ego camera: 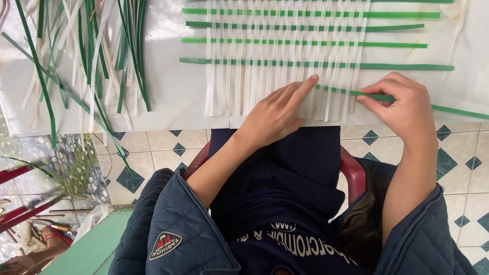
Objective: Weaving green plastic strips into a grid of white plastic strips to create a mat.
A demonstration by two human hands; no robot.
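A woven mat [285, 49] of white vertical strips crossed by green horizontal strips lies on a white table [172, 96]. My left hand [276, 114] rests flat on the lower white strips, its index finger stretched out to the green strip [449, 110] being threaded in. My right hand [403, 102] pinches that same green strip just right of the mat's edge. The strip runs off toward the right edge of the view.
A loose heap of spare green and white strips [84, 51] lies at the table's left. Below the table edge are a tiled floor [467, 167], a red chair [354, 174] and a green bench [80, 257] at bottom left.
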